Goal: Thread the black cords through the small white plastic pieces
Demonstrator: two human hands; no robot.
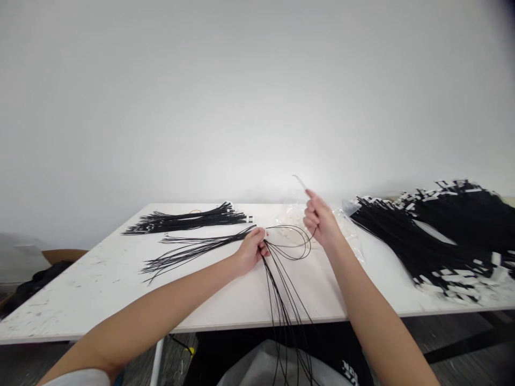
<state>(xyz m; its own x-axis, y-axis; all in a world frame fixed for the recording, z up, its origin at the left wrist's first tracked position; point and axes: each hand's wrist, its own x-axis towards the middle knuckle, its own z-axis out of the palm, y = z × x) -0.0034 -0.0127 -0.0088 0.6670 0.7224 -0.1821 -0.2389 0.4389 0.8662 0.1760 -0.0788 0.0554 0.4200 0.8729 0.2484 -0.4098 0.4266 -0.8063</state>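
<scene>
My left hand (252,247) is closed round a folded bunch of thin black cords (286,300), gripping them at the bend. One end fans out to the left on the white table (100,279); the other hangs over the front edge toward my lap. A loop of the cords (295,242) curls between my hands. My right hand (319,219) is raised just right of the loop, fingers pinched on a thin clear strip (300,182) that sticks up and to the left.
A tied bundle of black cords (189,220) lies at the back left of the table. A large heap of black cords with white tags (442,230) covers the right side. Clear plastic bags (289,222) lie behind my hands. A cardboard box (60,256) stands on the floor at left.
</scene>
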